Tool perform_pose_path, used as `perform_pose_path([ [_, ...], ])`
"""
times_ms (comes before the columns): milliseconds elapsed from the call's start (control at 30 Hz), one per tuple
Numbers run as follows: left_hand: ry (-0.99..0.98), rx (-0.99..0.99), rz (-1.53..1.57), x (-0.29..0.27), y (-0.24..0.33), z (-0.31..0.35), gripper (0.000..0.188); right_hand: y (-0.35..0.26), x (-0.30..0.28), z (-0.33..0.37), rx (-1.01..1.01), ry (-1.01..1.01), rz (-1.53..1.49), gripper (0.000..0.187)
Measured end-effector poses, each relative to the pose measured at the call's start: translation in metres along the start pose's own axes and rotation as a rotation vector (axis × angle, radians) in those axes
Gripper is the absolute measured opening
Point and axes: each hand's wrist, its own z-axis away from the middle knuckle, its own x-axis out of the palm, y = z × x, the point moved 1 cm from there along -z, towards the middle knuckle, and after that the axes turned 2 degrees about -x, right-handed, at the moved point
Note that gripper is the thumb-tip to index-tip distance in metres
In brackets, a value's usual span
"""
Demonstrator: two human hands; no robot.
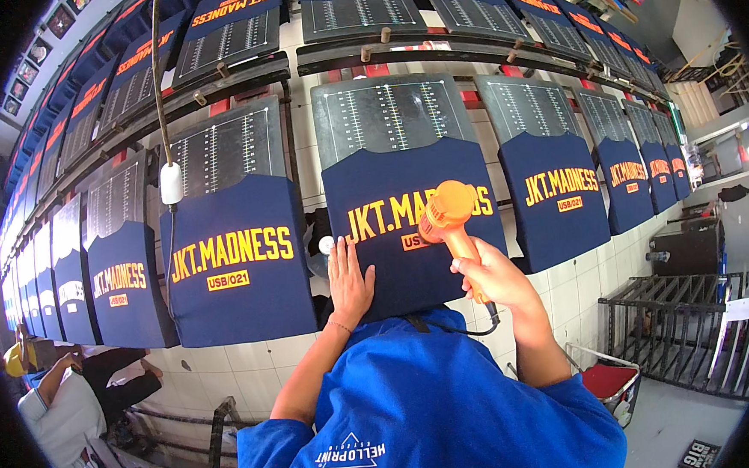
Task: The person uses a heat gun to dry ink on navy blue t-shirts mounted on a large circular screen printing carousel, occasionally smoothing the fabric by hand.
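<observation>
Directly before me a navy blue T-shirt (395,288) with yellow-orange lettering is stretched over a dark printing board (398,130) marked with white ruler lines. My right hand (495,276) grips an orange hair dryer (449,216) by its handle and holds it over the print, hiding part of the lettering. Its nozzle points left, and a black cord (483,328) runs from the handle's lower end. My left hand (350,280) rests with fingers extended on the shirt's left edge. Beside its fingertips is a small white round object (326,245) whose kind I cannot make out.
More boards with navy shirts, such as one shirt (233,303) at left and another (553,214) at right, stand in rows. A cable with a white plug piece (171,183) hangs at left. A person (76,398) is at lower left; a black metal rack (672,327) stands at right.
</observation>
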Motion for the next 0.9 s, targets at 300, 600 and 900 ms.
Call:
perform_pose_path([
  [300, -0.037, 0.002, -0.134, 0.009, 0.009, -0.024, 0.07, 0.005, -0.023, -0.002, 0.008, 0.003, -0.002, 0.039],
  [600, -0.066, -0.039, -0.183, 0.008, 0.025, -0.019, 0.07, 0.013, -0.054, 0.007, -0.02, 0.019, -0.085, 0.043],
  [900, -0.058, -0.045, -0.206, 0.009, 0.028, -0.007, 0.072, 0.024, -0.057, 0.015, -0.05, 0.056, -0.069, 0.043],
])
